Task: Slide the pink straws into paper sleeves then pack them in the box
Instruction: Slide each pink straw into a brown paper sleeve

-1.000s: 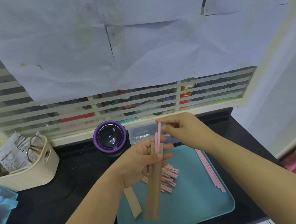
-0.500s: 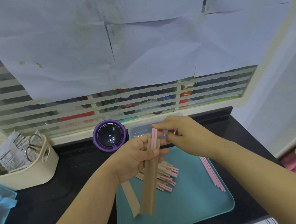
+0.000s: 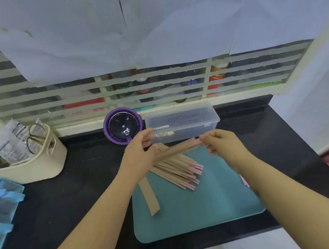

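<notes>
Both hands hold one sleeved straw (image 3: pixel 175 150) in the air above the far end of the teal tray (image 3: pixel 205 218). It lies almost level, and its pink tip points to 3 o'clock. The left hand (image 3: pixel 140 155) has its grip closed around the brown end of the sleeve. The grip of the right hand (image 3: pixel 222 144) is narrow and pinches the end where the pink shows. I think the two-hand hold is for control: the L hand keeps the paper tube steady while the R hand seats the straw to its last bit.

Under the hands, at approx. 11 o'clock on the tray, lies the pile of finished straws (image 3: pixel 179 172). All their pink tips face 4 o'clock, so they are probably kept parallel to be taken up as one bundle later. One empty sleeve (image 3: pixel 150 199) lies over the tray's 9 o'clock edge, close to the L hand that will need it. A few bare pink straws (image 3: pixel 244 181) are at the 3 o'clock edge, on the R hand's side (the forearm covers most of them).

The clear box (image 3: pixel 183 123) stands on the black worktop (image 3: pixel 85 178) at 12 o'clock from the tray, touching or almost touching its far edge. It is within short reach for packing. Its lid seems to be down, but I cannot tell for sure. No straw is visible inside it, so by my judgement the packing is not yet begun.

At 10 o'clock from the tray is a purple round device (image 3: pixel 123 126), and far at 9 o'clock is a cream basket (image 3: pixel 51 161) w/ scissors (image 3: pixel 34 137).
</notes>
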Available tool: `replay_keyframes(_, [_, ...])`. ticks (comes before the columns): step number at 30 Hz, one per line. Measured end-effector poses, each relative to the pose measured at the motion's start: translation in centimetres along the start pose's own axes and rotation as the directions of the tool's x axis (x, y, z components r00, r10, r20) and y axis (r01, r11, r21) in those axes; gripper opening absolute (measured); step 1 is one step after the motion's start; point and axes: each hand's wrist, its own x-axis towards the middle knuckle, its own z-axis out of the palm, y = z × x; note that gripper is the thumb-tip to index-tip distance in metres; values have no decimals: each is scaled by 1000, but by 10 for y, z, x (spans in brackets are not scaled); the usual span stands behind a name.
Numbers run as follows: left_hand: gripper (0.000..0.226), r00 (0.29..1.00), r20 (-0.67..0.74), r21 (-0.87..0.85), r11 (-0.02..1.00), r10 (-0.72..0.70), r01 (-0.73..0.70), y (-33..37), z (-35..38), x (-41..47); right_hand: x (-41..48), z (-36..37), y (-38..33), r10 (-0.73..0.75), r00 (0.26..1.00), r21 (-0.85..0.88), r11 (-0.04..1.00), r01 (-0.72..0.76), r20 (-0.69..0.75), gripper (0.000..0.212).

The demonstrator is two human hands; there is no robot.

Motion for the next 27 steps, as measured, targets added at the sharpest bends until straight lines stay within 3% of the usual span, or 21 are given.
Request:
replay_keyframes(3, [36, 994, 13, 77, 992, -104, 103, -41, -1, -4, 4, 11, 34, 171, 983, 132, 978, -162, -60, 11])
replay_keyframes(9, [38, 950, 141, 421, 885, -279, 198, -100, 7, -14, -1, 37, 62, 243, 970, 23, 970, -243, -23, 6])
replay_keyframes(13, [46, 915, 315, 652, 758, -253, -15, -111, 14, -19, 0, 41, 74, 190, 982, -212, 959, -188, -11, 6])
replay_keyframes(17, [50, 859, 461, 750, 616, -222, -243, -107, 20, -21, 2, 40, 83, 150, 988, -466, 877, -121, 26, 15])
replay_keyframes(21, [39, 847, 486, 779, 546, -216, -308, -104, 23, -21, 4, 38, 90, 119, 992, -570, 818, -77, 36, 23])
replay_keyframes(23, [31, 843, 498, 794, 500, -204, -347, -105, 24, -20, 5, 34, 94, 99, 995, -557, 825, -93, -20, 22])
replay_keyframes(26, [27, 826, 535, 806, 402, -178, -435, -104, 27, -17, 6, 20, 98, 51, 976, -526, 836, -157, -210, 6])
replay_keyframes(27, [27, 820, 548, 802, 381, -164, -460, -104, 28, -16, 5, 14, 101, 31, 962, -551, 815, -181, -272, 10])
